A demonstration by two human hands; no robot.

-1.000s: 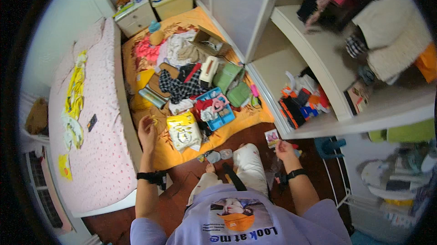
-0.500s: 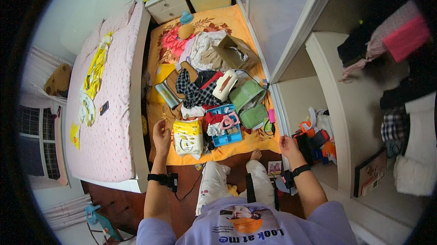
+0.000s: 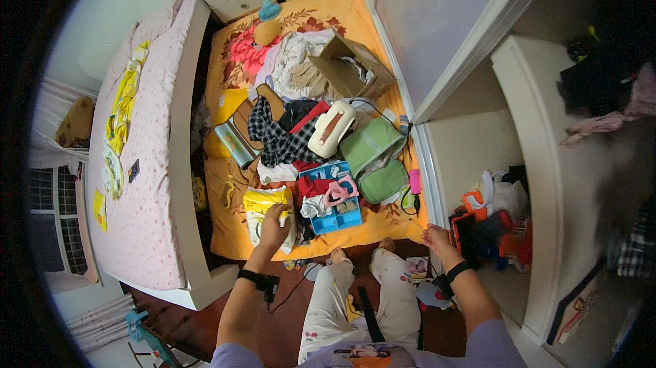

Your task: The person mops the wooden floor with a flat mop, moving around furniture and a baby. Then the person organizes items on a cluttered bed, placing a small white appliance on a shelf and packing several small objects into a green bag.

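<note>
My left hand (image 3: 275, 227) is over the right part of a yellow and white plastic package (image 3: 257, 215), its fingers apart and bent. Whether they touch it, I cannot tell. My right hand (image 3: 441, 239) hovers at the mat's near right edge with fingers curled together; what they hold, if anything, cannot be made out. Beside the package sits a blue divided tray (image 3: 347, 218) with red and white cloths and a pink ring-shaped piece (image 3: 337, 192). Behind it are a white case with a brown handle (image 3: 333, 129), an open green bag (image 3: 371, 146) and a checked black-and-white cloth (image 3: 279, 137).
An orange floral mat (image 3: 226, 228) lies under the pile. Farther back are an open cardboard box (image 3: 348, 71), white fabric (image 3: 301, 60) and a tan ball-like object (image 3: 267, 32). The bed (image 3: 147, 214) bounds the left; a cupboard with loose items (image 3: 492, 214) stands right.
My left hand has moved right, from beside the package to over it. My right hand stays near the mat's edge. The view has shifted, and my legs appear more bent.
</note>
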